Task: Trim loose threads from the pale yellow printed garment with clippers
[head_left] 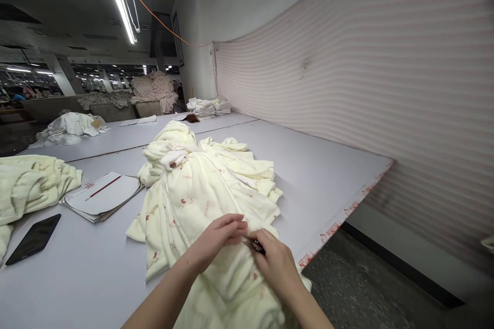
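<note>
So the biggest thing here is the pale desk [316,164], with a striped sheet [386,77] hanging along the wall side. Next is the cream printed cloth [200,190], spread in loose folds over the near part of the desk, its close end bunched up under the forearms. That bunch sits right by the desk edge, so I'd worry about its weight dragging the rest off if nobody's steadying it. Smaller cream pile [29,185] over on the left, then the paper stack [102,200] beside the main cloth — a sideways tug on the folds could shove those sheets askew. Now the hands: the left hand [222,234] has its fingers together over the cloth, but I can't tell if it's pinching any. The right hand [276,257] is closed round something. The phone [34,239] lies near the left pile, and a red pencil [103,188] could roll if the papers get bumped. Smallest is that dark tool [258,247] in the right hand, mostly hidden — if it's sharp, a slip could nick cloth or fingertips.
</note>
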The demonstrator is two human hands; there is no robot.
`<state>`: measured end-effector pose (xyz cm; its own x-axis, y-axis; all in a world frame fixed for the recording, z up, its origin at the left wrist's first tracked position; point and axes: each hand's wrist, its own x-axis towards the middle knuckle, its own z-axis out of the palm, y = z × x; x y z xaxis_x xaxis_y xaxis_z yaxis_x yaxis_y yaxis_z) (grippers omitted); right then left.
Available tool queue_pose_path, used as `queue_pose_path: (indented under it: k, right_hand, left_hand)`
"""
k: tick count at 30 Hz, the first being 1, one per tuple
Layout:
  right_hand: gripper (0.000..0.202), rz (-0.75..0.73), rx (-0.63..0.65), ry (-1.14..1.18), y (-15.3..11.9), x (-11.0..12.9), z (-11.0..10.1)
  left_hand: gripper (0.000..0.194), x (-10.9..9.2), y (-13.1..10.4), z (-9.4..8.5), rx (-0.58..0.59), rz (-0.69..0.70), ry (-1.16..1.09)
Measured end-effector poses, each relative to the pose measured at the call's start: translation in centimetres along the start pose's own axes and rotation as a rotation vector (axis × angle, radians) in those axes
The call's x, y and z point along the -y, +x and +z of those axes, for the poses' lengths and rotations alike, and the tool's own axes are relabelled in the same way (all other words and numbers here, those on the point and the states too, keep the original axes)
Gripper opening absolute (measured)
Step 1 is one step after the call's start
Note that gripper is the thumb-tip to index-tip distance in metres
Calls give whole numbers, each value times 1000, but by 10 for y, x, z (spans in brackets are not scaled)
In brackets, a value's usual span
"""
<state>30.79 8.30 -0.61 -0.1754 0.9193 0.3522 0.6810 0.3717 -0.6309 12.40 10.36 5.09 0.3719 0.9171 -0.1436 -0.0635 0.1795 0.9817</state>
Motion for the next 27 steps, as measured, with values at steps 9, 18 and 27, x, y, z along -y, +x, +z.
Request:
queue_pose_path:
  k: [9, 18, 27]
  right_hand:
    - [32, 154, -164, 29, 18, -34, -15]
    - [18, 110, -49, -88, 2, -13, -47]
    - [23, -140, 101, -65, 7, 23, -47]
  left_hand:
    - [34, 80, -43, 25, -501, 244, 741]
    - [17, 85, -9, 33, -543, 564, 473]
    - [23, 85, -6, 27, -405, 517, 142]
